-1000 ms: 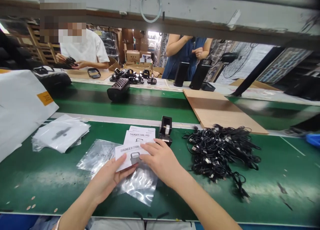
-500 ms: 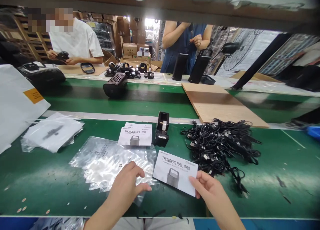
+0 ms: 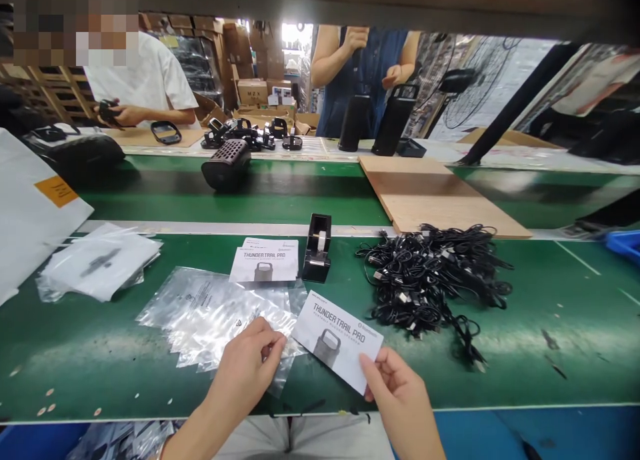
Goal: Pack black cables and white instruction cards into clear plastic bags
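plainly, the leaflet (image 3: 335, 337) juts forward-left from the right hand's (image 3: 400, 388) pinch; left hand's (image 3: 246, 363) fingertips together.

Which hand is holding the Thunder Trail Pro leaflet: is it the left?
No, the right hand holds the leaflet by its right edge.

A sec ago both hands were on the booklet (image 3: 337, 340) by the stack (image 3: 264, 265); now only the R hand (image 3: 403, 395) has it, out to the right & nearer the counter's (image 3: 500, 380) front edge, tilted more than ½ sec back. The L hand (image 3: 247, 357) let go; its thumb, spread wide ½ sec back, is now closed up to the fingers, over the bags' (image 3: 195, 307) right end. Co-worker in blue's (image 3: 333, 103) hands are farther apart vs. 1 sec ago.
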The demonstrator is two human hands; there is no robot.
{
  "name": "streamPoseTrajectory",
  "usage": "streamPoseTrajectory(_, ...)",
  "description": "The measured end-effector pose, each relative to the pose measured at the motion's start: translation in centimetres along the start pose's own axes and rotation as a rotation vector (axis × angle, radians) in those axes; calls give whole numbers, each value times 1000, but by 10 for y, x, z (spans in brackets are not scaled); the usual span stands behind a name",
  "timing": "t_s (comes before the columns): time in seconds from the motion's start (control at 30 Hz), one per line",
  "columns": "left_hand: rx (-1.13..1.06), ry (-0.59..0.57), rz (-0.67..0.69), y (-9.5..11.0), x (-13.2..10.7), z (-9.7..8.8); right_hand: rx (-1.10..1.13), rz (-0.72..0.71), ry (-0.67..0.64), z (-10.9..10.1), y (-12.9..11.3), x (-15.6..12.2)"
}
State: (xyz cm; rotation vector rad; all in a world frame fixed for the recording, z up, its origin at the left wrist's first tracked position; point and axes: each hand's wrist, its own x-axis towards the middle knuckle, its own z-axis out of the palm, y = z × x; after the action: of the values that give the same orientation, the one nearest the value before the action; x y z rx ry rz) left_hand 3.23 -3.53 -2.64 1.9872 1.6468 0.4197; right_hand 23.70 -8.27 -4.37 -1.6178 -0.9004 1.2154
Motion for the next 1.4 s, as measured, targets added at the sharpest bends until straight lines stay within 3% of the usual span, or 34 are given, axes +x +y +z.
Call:
streamPoseTrajectory(0.13, -54, 79, 3, -1, -2, 5, -70, -39, 53, 4, 8, -6)
streamPoseTrajectory(0.3, -84, 109, 23, 0, -4, 8, -77, -14, 16, 1, 8, -8)
streamPoseTrajectory(0.6, -102, 118, 37, -5, -10, 13, -73, 251, -313, -4, 7, -12)
streamPoseTrajectory(0.77, -15, 124, 129, -13, -10, 23, -119, 200, -335, -1, -6, -4)
streamPoseTrajectory(1.0, -116, 191, 62, -13, -13, 26, -181, 218, -374, -9, -6, -3)
streamPoseTrajectory(1.13, -128, 158, 119, -13, -14, 23, -90, 192, -281, -7, -6, 0)
streamPoseTrajectory(1.3, -110, 197, 97, -10, -13, 24, -146, 202, -421, -12, -10, 1)
streamPoseTrajectory(1.4, -135, 212, 73, -8, -13, 26, -202, 207, -390, -19, -9, -1)
